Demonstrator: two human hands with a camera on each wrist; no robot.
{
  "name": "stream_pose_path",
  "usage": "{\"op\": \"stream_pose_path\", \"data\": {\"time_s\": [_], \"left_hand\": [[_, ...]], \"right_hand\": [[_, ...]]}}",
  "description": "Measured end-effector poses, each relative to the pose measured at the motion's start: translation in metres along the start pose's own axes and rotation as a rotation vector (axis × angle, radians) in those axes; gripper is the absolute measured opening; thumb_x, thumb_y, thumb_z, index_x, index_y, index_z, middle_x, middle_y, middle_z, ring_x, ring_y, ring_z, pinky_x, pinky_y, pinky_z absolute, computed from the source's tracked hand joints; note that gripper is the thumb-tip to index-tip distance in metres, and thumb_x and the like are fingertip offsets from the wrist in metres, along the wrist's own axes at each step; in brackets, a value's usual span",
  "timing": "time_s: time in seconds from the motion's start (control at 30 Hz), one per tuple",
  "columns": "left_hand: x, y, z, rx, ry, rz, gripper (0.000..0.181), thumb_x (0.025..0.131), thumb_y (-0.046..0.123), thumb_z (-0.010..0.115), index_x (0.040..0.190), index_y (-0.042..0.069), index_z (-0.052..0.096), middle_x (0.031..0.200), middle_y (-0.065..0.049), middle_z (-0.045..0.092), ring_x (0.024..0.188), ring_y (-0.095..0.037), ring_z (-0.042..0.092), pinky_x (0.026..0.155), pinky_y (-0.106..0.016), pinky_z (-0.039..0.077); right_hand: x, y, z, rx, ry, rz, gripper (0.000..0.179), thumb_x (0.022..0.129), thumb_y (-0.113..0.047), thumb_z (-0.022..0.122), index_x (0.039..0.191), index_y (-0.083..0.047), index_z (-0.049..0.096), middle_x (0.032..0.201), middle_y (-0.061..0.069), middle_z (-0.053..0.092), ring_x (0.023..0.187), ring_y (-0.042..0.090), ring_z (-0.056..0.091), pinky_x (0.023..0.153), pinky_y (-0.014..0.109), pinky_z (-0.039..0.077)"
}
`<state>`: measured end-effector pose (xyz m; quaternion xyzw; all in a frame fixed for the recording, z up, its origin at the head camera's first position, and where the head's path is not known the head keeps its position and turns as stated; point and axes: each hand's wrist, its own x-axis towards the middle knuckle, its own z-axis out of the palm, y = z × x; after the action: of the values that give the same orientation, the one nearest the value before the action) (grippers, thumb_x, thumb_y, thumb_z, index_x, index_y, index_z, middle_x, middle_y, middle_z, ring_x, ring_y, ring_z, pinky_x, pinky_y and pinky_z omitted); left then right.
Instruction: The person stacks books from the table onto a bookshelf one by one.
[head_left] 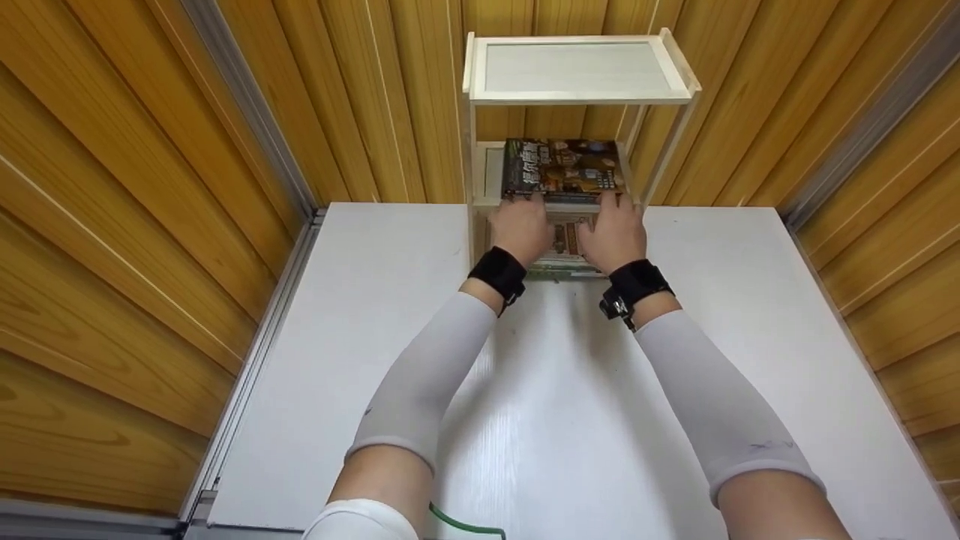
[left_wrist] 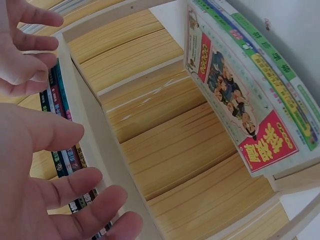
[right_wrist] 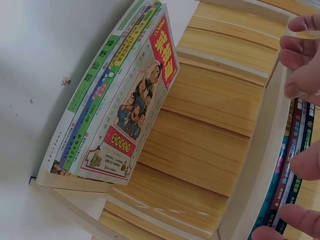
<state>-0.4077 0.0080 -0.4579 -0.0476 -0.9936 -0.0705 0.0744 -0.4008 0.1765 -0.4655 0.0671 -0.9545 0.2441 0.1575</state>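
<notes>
On the middle shelf of a small pale wooden rack lies a stack of dark-covered books. My left hand is at the left part of the stack's front edge, my right hand at the right part. In the left wrist view, the fingers of the left hand are spread and loosely bent beside the book spines. The right hand's fingers reach over the spines at the other end, also relaxed. Below the hands, another stack of books, with a white-and-red comic cover on top, lies on the bottom shelf.
The rack stands at the far edge of a white table, against a wood-plank wall. Its top panel is above the dark books, and upright posts flank them. A green cord lies at the near edge.
</notes>
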Motion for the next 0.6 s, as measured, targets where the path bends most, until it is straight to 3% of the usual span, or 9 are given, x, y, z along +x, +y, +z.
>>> {"op": "stream_pose_path", "data": {"time_s": [0.1, 0.17, 0.3, 0.43, 0.6], "left_hand": [[-0.007, 0.000, 0.005, -0.008, -0.006, 0.026, 0.054, 0.106, 0.046, 0.058, 0.150, 0.014, 0.060, 0.112, -0.008, 0.077, 0.100, -0.029, 0.074, 0.085, -0.049, 0.062], [-0.013, -0.001, 0.011, -0.004, -0.006, 0.051, 0.054, 0.107, 0.049, 0.057, 0.147, 0.014, 0.061, 0.115, -0.010, 0.076, 0.101, -0.030, 0.074, 0.085, -0.049, 0.062], [-0.028, -0.004, 0.028, 0.018, 0.023, 0.089, 0.063, 0.105, 0.059, 0.056, 0.146, 0.012, 0.059, 0.139, -0.017, 0.065, 0.123, -0.037, 0.066, 0.092, -0.053, 0.060], [-0.046, -0.015, 0.047, 0.015, 0.000, 0.089, 0.083, 0.098, 0.070, 0.060, 0.159, 0.014, 0.048, 0.159, -0.024, 0.048, 0.146, -0.048, 0.048, 0.103, -0.062, 0.054], [-0.068, -0.033, 0.070, 0.037, -0.085, 0.102, 0.113, 0.087, 0.087, 0.059, 0.172, 0.022, 0.021, 0.174, -0.027, 0.024, 0.159, -0.056, 0.021, 0.117, -0.075, 0.035]], "right_hand": [[-0.007, 0.001, 0.002, 0.005, 0.030, -0.008, 0.048, 0.101, -0.025, 0.062, 0.136, 0.007, 0.058, 0.134, 0.034, 0.056, 0.121, 0.054, 0.054, 0.099, 0.063, 0.050], [-0.013, 0.003, 0.007, 0.005, 0.050, -0.027, 0.046, 0.102, -0.026, 0.061, 0.133, 0.007, 0.059, 0.130, 0.033, 0.057, 0.118, 0.052, 0.057, 0.097, 0.063, 0.050], [-0.026, 0.011, 0.022, -0.028, 0.057, -0.059, 0.051, 0.105, -0.034, 0.061, 0.135, 0.007, 0.060, 0.132, 0.033, 0.060, 0.121, 0.052, 0.059, 0.101, 0.065, 0.048], [-0.044, 0.020, 0.038, -0.066, -0.002, -0.080, 0.064, 0.103, -0.044, 0.066, 0.149, 0.001, 0.055, 0.145, 0.030, 0.058, 0.137, 0.051, 0.053, 0.114, 0.066, 0.041], [-0.067, 0.032, 0.054, -0.110, -0.135, -0.085, 0.088, 0.097, -0.059, 0.070, 0.165, -0.011, 0.039, 0.171, 0.024, 0.032, 0.158, 0.055, 0.026, 0.122, 0.076, 0.023]]}}
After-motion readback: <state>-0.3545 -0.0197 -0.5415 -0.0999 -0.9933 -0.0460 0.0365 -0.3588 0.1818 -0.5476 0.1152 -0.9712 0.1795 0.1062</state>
